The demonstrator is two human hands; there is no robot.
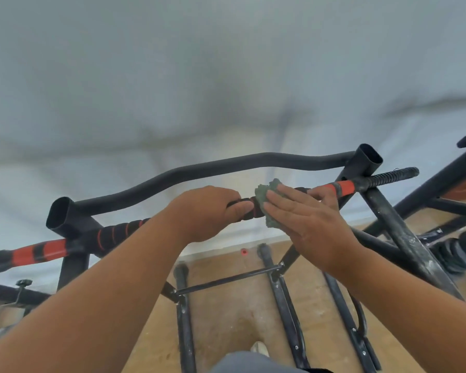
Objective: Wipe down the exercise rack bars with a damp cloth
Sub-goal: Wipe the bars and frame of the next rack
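— Green and crumpled, that's the damp terry cloth [264, 203] under my right hand [304, 219]; which bar is it on?

— On the black foam-gripped crossbar with orange bands [249, 208], about midway between the two open-topped black upright posts of the exercise rack [404, 238]. My right hand is clamped around the bar with the cloth pinched between palm and foam, fingers flat over the top and the thumb behind, so I judge the wipe can take in most of the round in one go.

— And the left hand?

— My left hand [213, 211] is closed bare on the same crossbar, just beside the cloth and nearly touching it. I hold there to steady the bar against the push of the rubbing, I think.

— How far along would you say?

— Hard to tell. The slanted black metal strut [404, 238] near the right post looks dusty and streaked, and the lower rails above the tan floor [226, 313] look speckled too, so I judge much remains. The curved black upper bar [226, 165] behind my hands looks plain; I cannot tell if it is clean.
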